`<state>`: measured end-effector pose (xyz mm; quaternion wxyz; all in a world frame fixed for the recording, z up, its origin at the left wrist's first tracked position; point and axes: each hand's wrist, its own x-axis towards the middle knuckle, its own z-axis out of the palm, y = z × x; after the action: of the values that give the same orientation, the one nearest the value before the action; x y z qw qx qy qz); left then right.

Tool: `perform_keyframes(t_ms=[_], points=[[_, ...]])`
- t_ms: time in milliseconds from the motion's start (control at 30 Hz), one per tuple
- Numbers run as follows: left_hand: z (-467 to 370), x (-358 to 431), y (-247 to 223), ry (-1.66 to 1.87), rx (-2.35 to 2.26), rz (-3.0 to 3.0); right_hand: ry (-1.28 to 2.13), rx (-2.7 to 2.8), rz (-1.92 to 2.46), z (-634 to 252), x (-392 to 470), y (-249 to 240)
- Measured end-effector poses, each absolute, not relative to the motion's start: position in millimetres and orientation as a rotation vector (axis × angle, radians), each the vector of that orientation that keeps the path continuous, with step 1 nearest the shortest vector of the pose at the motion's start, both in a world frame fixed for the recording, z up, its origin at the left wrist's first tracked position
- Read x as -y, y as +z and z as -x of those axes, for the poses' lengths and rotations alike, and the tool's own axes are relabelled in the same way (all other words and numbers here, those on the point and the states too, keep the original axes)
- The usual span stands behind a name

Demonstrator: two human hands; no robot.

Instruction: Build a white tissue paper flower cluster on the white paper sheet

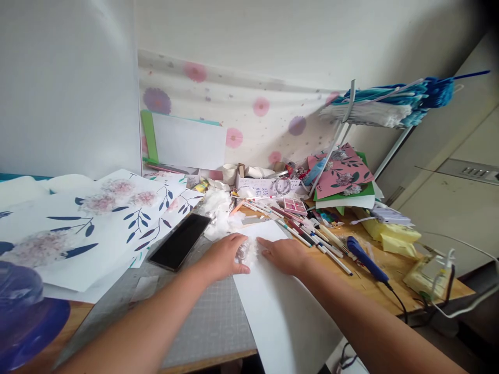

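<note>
So the left hand (pixel 225 257) is near the middle of the frame, thumb spread away from the fingers, curved around the left side of a crinkly whitish clump (pixel 245 252). Can't really tell if it's squeezing it. The right hand (pixel 284 255) comes in from the other side, palm down, one finger poking out at the clump's upper right edge and the rest bent under. Can't see whether those are pinching anything.

The clump sits on the upper part of a long white sheet (pixel 275 311), which runs down to the bottom of the frame, partly over a grey cutting mat (pixel 206 317). Just left of the hands there's a dark-screened phone (pixel 181 241) lying on a slant, and right above them a messy heap of white fluffy stuff (pixel 222 208).

Going right, a bunch of pens (pixel 312 234) is scattered on the wooden table (pixel 378 291), then a blue corded tool (pixel 366 259). Over on the left side are big sheets with pinkish flowers and dark leaves (pixel 113 208), plus something purple and see-through (pixel 29 317) at the lower left. Upper right has a rack piled with blue and white fuzzy stems (pixel 393 104), with a pink floral sheet (pixel 343 171) below it.
</note>
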<state>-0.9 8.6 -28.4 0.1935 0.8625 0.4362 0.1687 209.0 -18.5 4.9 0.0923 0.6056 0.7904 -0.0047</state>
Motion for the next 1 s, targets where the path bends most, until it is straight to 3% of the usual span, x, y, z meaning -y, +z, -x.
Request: perform_keyframes(t_ms=[1000], points=[[1, -11, -28, 0.431, -1.244, -2.434, -0.133, -2.443, -1.865, -217, 12, -1]])
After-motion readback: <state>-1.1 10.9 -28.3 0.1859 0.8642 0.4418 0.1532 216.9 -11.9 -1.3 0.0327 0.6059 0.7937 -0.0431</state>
